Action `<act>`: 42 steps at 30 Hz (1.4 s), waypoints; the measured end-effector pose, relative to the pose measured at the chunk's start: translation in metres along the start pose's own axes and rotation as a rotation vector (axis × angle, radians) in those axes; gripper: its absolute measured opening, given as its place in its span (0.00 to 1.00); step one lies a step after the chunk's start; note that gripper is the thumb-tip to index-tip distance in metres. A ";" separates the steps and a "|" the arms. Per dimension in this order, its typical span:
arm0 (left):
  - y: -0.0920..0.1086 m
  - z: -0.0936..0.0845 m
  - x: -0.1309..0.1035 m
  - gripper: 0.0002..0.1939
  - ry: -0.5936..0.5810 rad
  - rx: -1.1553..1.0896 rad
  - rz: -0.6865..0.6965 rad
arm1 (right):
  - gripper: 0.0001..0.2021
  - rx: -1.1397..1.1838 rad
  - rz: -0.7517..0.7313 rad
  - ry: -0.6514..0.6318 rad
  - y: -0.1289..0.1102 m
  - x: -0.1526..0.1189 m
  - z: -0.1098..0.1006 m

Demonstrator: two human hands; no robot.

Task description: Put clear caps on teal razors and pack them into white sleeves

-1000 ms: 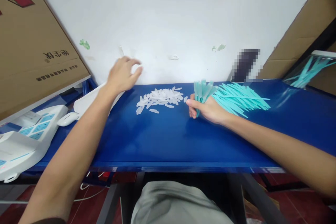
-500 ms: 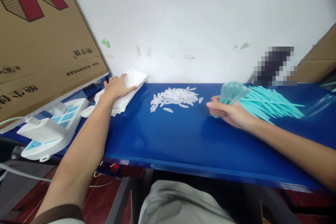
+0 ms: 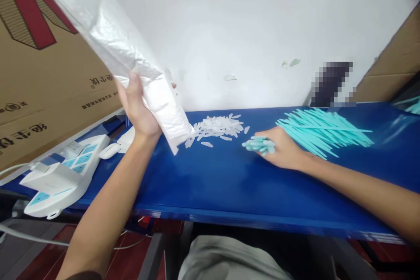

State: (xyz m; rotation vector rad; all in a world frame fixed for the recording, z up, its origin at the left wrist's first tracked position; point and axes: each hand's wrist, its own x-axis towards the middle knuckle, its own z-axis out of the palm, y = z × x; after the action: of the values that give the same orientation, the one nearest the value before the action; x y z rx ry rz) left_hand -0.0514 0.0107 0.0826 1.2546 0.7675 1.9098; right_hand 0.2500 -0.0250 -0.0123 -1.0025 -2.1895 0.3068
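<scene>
A long white plastic bag [image 3: 121, 43] is raised at the upper left, with my left hand [image 3: 141, 111] closed around its lower part. The bag's lower end hangs just over the blue table, beside a pile of small translucent white pieces [image 3: 219, 127]. My right hand [image 3: 278, 146] grips a bundle of teal sticks [image 3: 259, 144], whose ends point toward the left. Behind that hand, more teal sticks [image 3: 328, 129] lie in a loose heap on the table's right part.
A white power strip [image 3: 78, 170] with a plugged-in adapter [image 3: 50, 178] lies on the left beside a large cardboard box [image 3: 49, 83]. A white wall stands behind the blue table [image 3: 210, 183]. Another box [image 3: 390, 65] is at the right.
My left hand has lifted the white bag off the table, up and toward me. My right hand has turned the teal bundle from upright to lying sideways, slightly lower and farther left.
</scene>
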 end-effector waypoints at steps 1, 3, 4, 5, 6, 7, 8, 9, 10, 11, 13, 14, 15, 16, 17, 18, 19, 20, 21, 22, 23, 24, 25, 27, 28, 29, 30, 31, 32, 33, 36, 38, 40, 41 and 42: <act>-0.001 0.007 -0.003 0.29 -0.045 -0.047 -0.056 | 0.11 -0.017 -0.013 -0.009 0.000 0.000 0.000; -0.009 0.016 -0.009 0.30 -0.080 -0.089 -0.150 | 0.13 -0.055 -0.051 -0.017 -0.002 0.000 0.001; -0.016 0.019 -0.012 0.30 -0.109 -0.091 -0.222 | 0.15 -0.081 -0.083 -0.021 -0.002 0.000 0.001; -0.024 0.021 -0.015 0.31 -0.115 -0.094 -0.283 | 0.18 -0.109 -0.119 -0.022 -0.003 0.001 0.002; -0.034 0.023 -0.019 0.30 -0.112 -0.094 -0.322 | 0.20 -0.140 -0.152 -0.015 -0.005 0.001 0.003; -0.044 0.024 -0.024 0.29 -0.102 -0.085 -0.328 | 0.21 -0.175 -0.177 -0.005 -0.006 0.002 0.005; -0.054 0.024 -0.030 0.28 -0.086 -0.067 -0.318 | 0.21 -0.210 -0.189 0.005 -0.007 0.002 0.005; -0.064 0.025 -0.035 0.27 -0.066 -0.048 -0.305 | 0.21 -0.247 -0.185 0.015 -0.008 0.003 0.006; -0.072 0.026 -0.041 0.26 -0.055 -0.033 -0.295 | 0.20 -0.285 -0.165 0.022 -0.009 0.003 0.007; -0.078 0.027 -0.046 0.26 -0.047 -0.023 -0.288 | 0.19 -0.328 -0.135 0.019 -0.010 0.004 0.007; -0.085 0.030 -0.055 0.26 -0.031 -0.023 -0.286 | 0.15 -0.433 -0.078 -0.010 -0.012 0.004 0.008; -0.085 0.032 -0.058 0.25 -0.026 -0.036 -0.293 | 0.13 -0.499 -0.055 -0.025 -0.012 0.004 0.008; -0.083 0.034 -0.061 0.24 -0.028 -0.061 -0.303 | 0.10 -0.567 -0.036 -0.039 -0.013 0.005 0.008; -0.079 0.036 -0.063 0.22 -0.041 -0.096 -0.315 | 0.07 -0.629 -0.017 -0.053 -0.013 0.005 0.007; -0.074 0.037 -0.065 0.20 -0.065 -0.137 -0.329 | 0.05 -0.679 0.008 -0.064 -0.014 0.005 0.006; -0.068 0.038 -0.066 0.18 -0.099 -0.180 -0.341 | 0.04 -0.720 0.045 -0.071 -0.014 0.006 0.004; -0.062 0.038 -0.067 0.17 -0.127 -0.214 -0.352 | 0.04 -0.754 0.094 -0.075 -0.015 0.006 0.002; -0.056 0.038 -0.069 0.17 -0.146 -0.235 -0.366 | 0.03 -0.781 0.153 -0.076 -0.015 0.007 -0.002; -0.049 0.036 -0.072 0.18 -0.157 -0.245 -0.387 | 0.03 -0.805 0.215 -0.076 -0.016 0.008 -0.006; -0.043 0.033 -0.077 0.19 -0.159 -0.248 -0.413 | 0.02 -0.826 0.270 -0.078 -0.017 0.009 -0.011; -0.038 0.030 -0.083 0.20 -0.159 -0.249 -0.454 | 0.02 -0.838 0.304 -0.091 -0.018 0.011 -0.016; -0.033 0.027 -0.090 0.20 -0.157 -0.256 -0.513 | 0.03 -0.841 0.310 -0.117 -0.020 0.013 -0.022; -0.029 0.023 -0.098 0.20 -0.153 -0.275 -0.575 | 0.03 -0.837 0.288 -0.157 -0.022 0.017 -0.027; -0.022 0.018 -0.115 0.20 -0.113 -0.332 -0.699 | 0.05 -0.827 0.185 -0.266 -0.033 0.028 -0.038; -0.020 0.017 -0.123 0.20 -0.073 -0.376 -0.742 | 0.06 -0.835 0.125 -0.327 -0.040 0.035 -0.043; -0.018 0.016 -0.129 0.20 -0.025 -0.419 -0.765 | 0.08 -0.856 0.070 -0.386 -0.050 0.044 -0.048; -0.017 0.016 -0.133 0.21 0.026 -0.460 -0.771 | 0.10 -0.886 0.017 -0.437 -0.062 0.054 -0.052; -0.016 0.016 -0.135 0.22 0.076 -0.496 -0.766 | 0.12 -0.924 -0.036 -0.479 -0.074 0.064 -0.055; -0.014 0.016 -0.136 0.22 0.124 -0.523 -0.756 | 0.13 -0.954 -0.083 -0.507 -0.088 0.075 -0.059; -0.013 0.016 -0.135 0.23 0.170 -0.543 -0.743 | 0.13 -0.964 -0.130 -0.517 -0.101 0.084 -0.061; -0.006 0.011 -0.131 0.24 0.281 -0.583 -0.713 | 0.06 -0.894 -0.182 -0.442 -0.130 0.107 -0.066; 0.000 0.006 -0.130 0.24 0.304 -0.603 -0.695 | 0.05 -0.800 -0.190 -0.408 -0.139 0.115 -0.067; 0.003 0.001 -0.132 0.24 0.295 -0.622 -0.690 | 0.09 -0.701 -0.180 -0.413 -0.142 0.120 -0.067; 0.003 -0.001 -0.133 0.24 0.288 -0.632 -0.695 | 0.10 -0.654 -0.168 -0.420 -0.142 0.121 -0.067; 0.004 -0.003 -0.134 0.24 0.282 -0.642 -0.704 | 0.11 -0.607 -0.151 -0.424 -0.144 0.123 -0.068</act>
State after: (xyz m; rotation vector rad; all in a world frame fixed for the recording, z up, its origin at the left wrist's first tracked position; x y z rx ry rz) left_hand -0.0184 -0.1012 0.0168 0.2623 0.5541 1.5466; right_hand 0.1581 -0.0360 0.1657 -1.1501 -2.8167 -0.2631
